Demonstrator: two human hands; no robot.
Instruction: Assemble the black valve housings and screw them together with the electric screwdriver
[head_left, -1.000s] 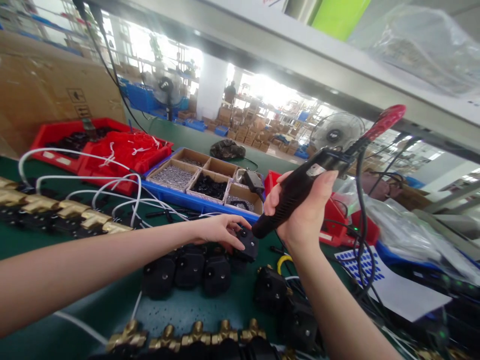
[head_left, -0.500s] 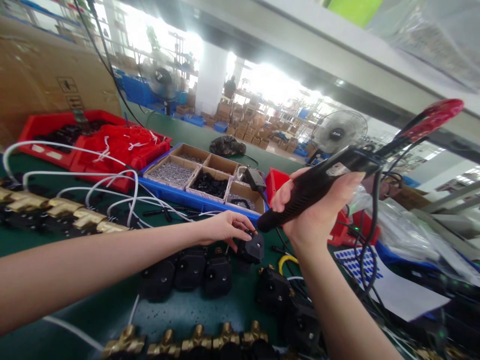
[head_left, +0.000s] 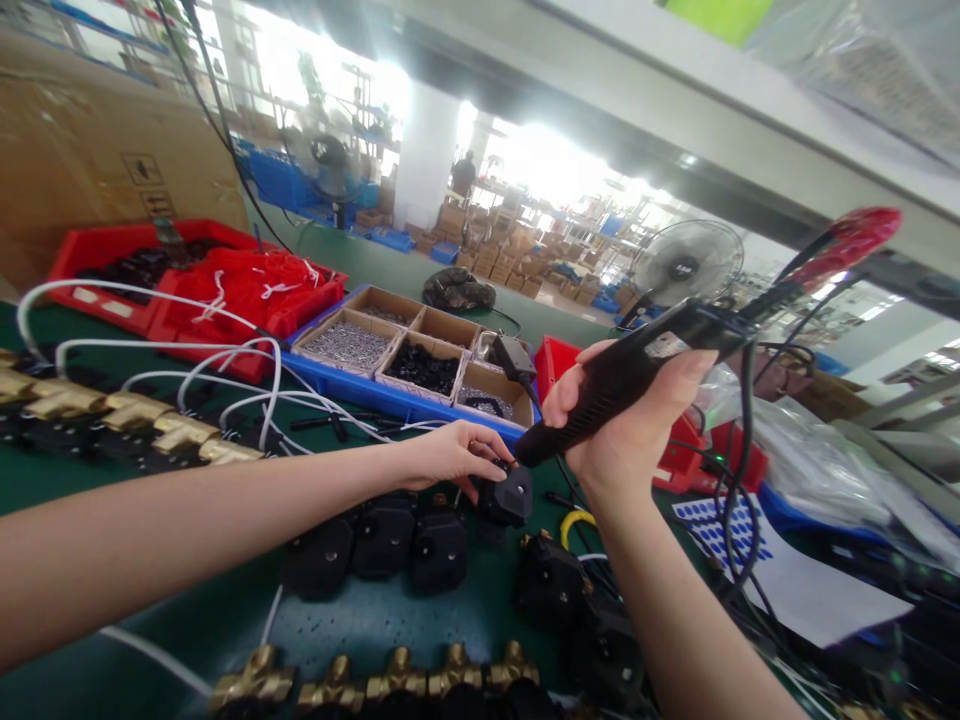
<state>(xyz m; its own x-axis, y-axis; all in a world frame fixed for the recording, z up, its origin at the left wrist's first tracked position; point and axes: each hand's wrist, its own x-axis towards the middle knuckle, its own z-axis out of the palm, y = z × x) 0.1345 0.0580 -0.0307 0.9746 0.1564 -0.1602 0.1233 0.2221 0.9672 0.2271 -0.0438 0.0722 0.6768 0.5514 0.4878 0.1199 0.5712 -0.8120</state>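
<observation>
My right hand (head_left: 626, 425) is wrapped round a black electric screwdriver (head_left: 592, 395), tilted so its nose points down and left. That nose meets the edge of a small black housing (head_left: 510, 495); the bit itself is hardly visible. With thumb and fingers, my left hand (head_left: 465, 460) grips the same housing from its left side, close to the screwdriver's tip. Several similar black housings (head_left: 439, 550) stand in a row to the left on the green table. More black units (head_left: 551, 580) lie to the right, under my right forearm.
Behind my hands is a blue tray (head_left: 330, 378) with cardboard compartments of screws and black parts. Red bins (head_left: 277, 325) stand at the back left. Brass valve fittings (head_left: 401, 675) line the front, others (head_left: 127, 412) the left, with white tubes. A sticker sheet (head_left: 795, 580) lies right.
The view has shifted slightly. Both hands stay at the same housing, and the screwdriver's rear end with its red-wrapped hanger sits a little lower and further left.
</observation>
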